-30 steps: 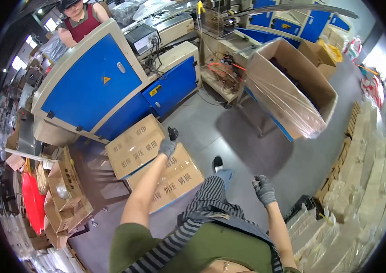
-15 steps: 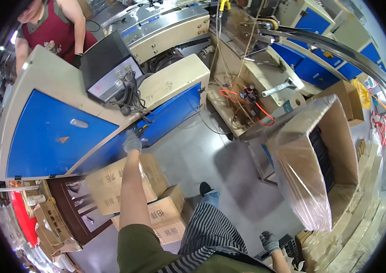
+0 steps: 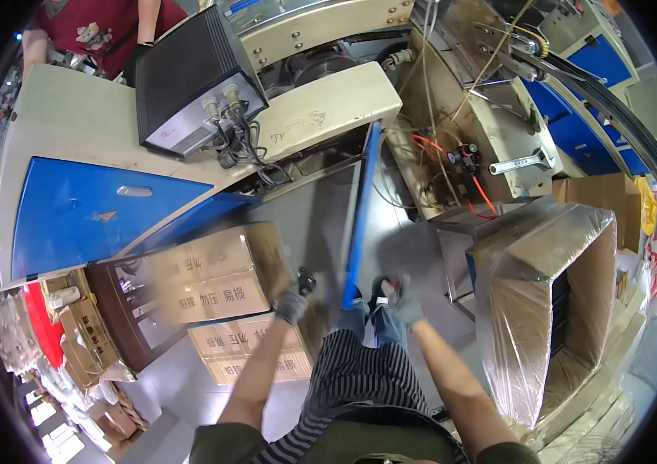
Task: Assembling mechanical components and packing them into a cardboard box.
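Note:
My left hand (image 3: 293, 301), in a grey glove with dark fingertips, is in front of me beside the stacked cartons (image 3: 220, 267). Its fingers are curled; whatever they hold, if anything, cannot be made out. My right hand (image 3: 404, 303), also gloved, is over my feet, its fingers smeared by motion. Between and beyond the hands, a blue cabinet door (image 3: 363, 216) stands swung out, seen almost edge-on. Neither hand visibly touches it. Behind it, the lower opening of the beige machine (image 3: 336, 100) is exposed. Another blue panel (image 3: 197, 220) is blurred on the left.
A black control box (image 3: 197, 85) with cables sits on the machine. A large plastic-lined carton (image 3: 545, 309) stands at right. An adjustable wrench (image 3: 526, 162) lies on a beige housing. Across the machine is a person in a dark red apron (image 3: 104, 31).
The blue door has swung out toward me. My left hand has left the door and drawn back to the right; my right hand has come from the lower right to the middle.

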{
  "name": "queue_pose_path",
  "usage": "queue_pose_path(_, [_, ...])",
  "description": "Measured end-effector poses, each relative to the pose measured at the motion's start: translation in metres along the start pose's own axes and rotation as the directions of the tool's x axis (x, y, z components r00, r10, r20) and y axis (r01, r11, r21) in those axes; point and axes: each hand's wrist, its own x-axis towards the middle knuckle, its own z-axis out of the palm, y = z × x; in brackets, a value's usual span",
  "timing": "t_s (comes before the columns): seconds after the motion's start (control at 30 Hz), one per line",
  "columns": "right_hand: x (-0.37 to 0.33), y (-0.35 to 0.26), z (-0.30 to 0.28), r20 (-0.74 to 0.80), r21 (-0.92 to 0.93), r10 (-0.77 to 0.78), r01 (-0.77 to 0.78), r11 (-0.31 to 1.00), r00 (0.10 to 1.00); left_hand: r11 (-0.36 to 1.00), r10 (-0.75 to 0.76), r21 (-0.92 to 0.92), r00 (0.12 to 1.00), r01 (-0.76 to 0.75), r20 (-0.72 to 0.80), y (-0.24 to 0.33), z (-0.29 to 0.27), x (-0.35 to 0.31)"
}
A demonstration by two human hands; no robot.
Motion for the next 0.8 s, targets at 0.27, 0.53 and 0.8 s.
queue_pose_path(0.27, [0.121, 0.029, -0.051, -0.510, -0.737, -0.343, -0.196, 0.646, 0.789, 0.946, -0.234, -0.132, 0.908, 0.295, 0.348, 0.069, 0.067, -0.098])
queue_pose_path(0.53, [0.150, 0.069, -0.099, -0.310, -0.816, -0.362, -0.050, 0.576, 0.879, 0.825, -0.279, -0.419, 0.918, 0.379, 0.281, 0.094, 0.070, -0.060])
queue_pose_path(0.8, [0.132, -0.005, -0.047, -0.138, -0.907, -0.774, 0.236, 0.350, 0.618, 0.669, -0.359, -0.670, 0.929, 0.322, 0.088, 0.036, 0.074, 0.008])
